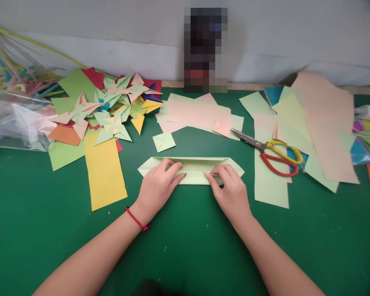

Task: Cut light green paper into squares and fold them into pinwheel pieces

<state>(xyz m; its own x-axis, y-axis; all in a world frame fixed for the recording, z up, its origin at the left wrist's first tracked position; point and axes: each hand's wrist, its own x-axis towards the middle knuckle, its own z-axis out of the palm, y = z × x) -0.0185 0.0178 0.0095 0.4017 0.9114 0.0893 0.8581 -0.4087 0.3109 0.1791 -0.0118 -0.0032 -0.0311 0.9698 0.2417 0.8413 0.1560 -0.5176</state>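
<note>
1. From where I stand, the folded pale green paper (194, 166) lies lengthwise across the green tabletop (185, 250), its two ends drawn to points, right in front of the person.
2. The left hand (157, 181), a red cord bracelet (135, 219) at its wrist, holds the paper left of its middle, thumb and fingertips close together at the long crease.
3. The right hand (232, 186) does likewise right of the middle, in a narrow pinch, the other fingers curled. A stretch of paper shows bare between the two hands.
4. I'd judge the paper very light, fairly crisp along its folds but easily bent between them; it could slide on the smooth top, and a hard tug might tear or crumple it.
5. The crease near the middle looks the best place to take hold, with light fingertips; the pointed ends seem easier to bend.
6. Just beyond sits a small folded green square (164, 142); a yellow paper strip (106, 176) lies to the left, and scissors (262, 147) with yellow and red handles rest to the right.
</note>
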